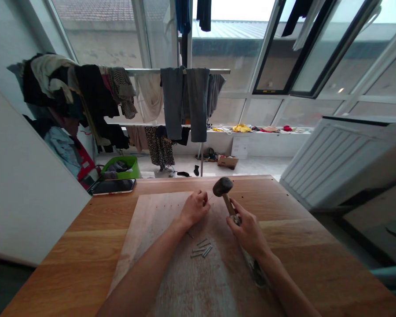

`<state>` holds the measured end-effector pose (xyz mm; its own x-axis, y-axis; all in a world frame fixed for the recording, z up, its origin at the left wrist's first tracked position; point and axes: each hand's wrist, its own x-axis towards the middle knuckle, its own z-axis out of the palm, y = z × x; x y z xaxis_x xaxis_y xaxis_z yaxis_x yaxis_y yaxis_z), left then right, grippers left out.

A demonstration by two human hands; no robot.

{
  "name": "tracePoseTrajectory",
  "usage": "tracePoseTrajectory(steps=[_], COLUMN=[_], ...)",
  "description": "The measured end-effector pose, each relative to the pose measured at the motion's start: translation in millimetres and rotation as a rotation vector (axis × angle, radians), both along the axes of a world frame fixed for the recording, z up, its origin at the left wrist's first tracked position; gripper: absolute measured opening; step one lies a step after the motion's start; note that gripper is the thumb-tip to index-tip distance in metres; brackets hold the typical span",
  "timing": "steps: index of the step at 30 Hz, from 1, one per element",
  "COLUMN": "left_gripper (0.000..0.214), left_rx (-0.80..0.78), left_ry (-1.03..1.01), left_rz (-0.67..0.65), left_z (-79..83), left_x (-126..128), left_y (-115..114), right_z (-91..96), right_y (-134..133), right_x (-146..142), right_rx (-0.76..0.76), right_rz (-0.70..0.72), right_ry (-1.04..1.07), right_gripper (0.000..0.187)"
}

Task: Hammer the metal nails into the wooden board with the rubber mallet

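My left hand (195,208) rests near the far edge of a pale wooden board (165,264), its fingers pinched around a thin nail (211,197). To its right, my right hand (247,224) grips the wooden handle of a black-headed mallet (223,186). The mallet's head is raised just right of the nail, apart from it. Several loose silver nails (202,249) lie on the board between my forearms. Another nail (190,234) lies beside my left wrist. A shiny object (258,275), partly hidden by my right forearm, lies at the board's right side; its kind is unclear.
The board lies on a wooden table (303,246). A phone (115,186) sits at the table's far left corner. Beyond the table are a green basket (132,167), hanging clothes (185,101) and a small cardboard box (227,162). A white ribbed cabinet (336,154) stands at right.
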<state>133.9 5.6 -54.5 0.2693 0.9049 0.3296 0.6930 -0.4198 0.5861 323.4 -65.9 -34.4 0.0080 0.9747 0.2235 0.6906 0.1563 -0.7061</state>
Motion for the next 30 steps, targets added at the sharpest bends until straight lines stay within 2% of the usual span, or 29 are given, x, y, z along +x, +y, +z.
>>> tracePoseTrajectory(steps=[5,10,15,21,26,30], left_gripper=[0.008,0.004,0.004,0.009,0.008,0.011], left_rx=[0.014,-0.002,-0.004,-0.019,-0.085,-0.092], left_ry=[0.044,0.065,0.059,0.114,0.208,0.294], left_rz=[-0.038,-0.025,-0.003,-0.025,-0.088,-0.126], left_z=[0.2,4.3,4.3,4.5,22.8,38.5], left_x=[-0.1,2.1,2.6,0.8,1.8,1.9], left_y=[-2.2,-3.5,-2.6,-2.5,-4.6,-6.9], right_z=[-1.0,-6.0,-9.4,-4.6,-3.3,-2.4], right_y=[-4.3,-2.4,-0.1,0.7,3.6,3.1], right_x=[-2.5,-0.1,1.8,0.6,3.1,3.4], right_rx=[0.034,-0.025,-0.011,-0.05,-0.031,-0.05], right_rz=[0.06,0.15,0.129,0.089,0.006,-0.005], right_ry=[-0.054,-0.106,-0.116,-0.078,-0.02,-0.025], right_gripper=[0.065,0.066,0.068,0.064,0.064,0.065])
